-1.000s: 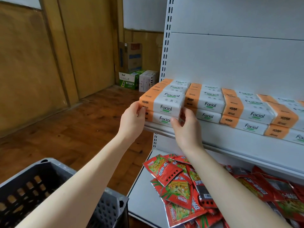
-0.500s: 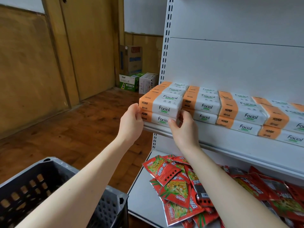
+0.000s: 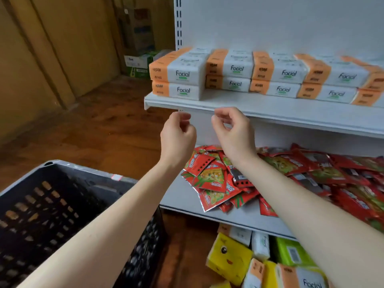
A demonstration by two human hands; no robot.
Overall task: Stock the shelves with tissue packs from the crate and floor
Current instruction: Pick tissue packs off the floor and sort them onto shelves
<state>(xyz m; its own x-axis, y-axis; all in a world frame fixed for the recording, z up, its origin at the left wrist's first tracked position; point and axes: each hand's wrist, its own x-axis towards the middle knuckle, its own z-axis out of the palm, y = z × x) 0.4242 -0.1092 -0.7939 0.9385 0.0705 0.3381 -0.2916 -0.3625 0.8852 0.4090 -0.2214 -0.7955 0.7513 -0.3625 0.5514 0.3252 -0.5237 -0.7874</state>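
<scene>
Both left hand (image 3: 178, 134) and right hand (image 3: 233, 132) hover below shelf edge (image 3: 270, 115).

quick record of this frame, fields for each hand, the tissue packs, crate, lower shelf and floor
left hand: loosely curled, holds nothing, below the upper shelf edge
right hand: same, beside the left
tissue packs: stacked two high on the upper shelf
crate: dark, lower left
lower shelf: red snack packets
floor: loose packs, mixed colours, under the shelving
</scene>
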